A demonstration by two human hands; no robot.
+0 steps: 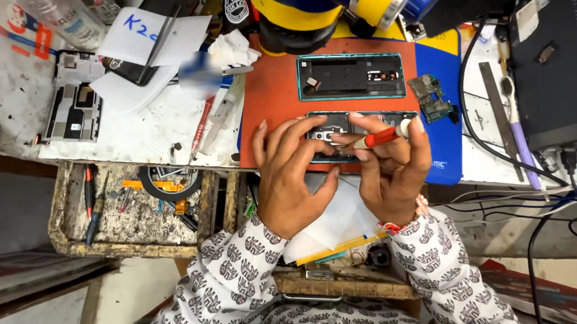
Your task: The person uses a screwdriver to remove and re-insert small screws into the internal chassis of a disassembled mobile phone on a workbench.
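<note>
A: What lies under the hands?
B: An opened phone body, dark, teal-edged, flat on the mat, long axis from 9 to 3 o'clock.
A: And the tool?
B: A red-handled screwdriver, white cap toward 3 o'clock, tip toward 9 o'clock on the phone.
</note>
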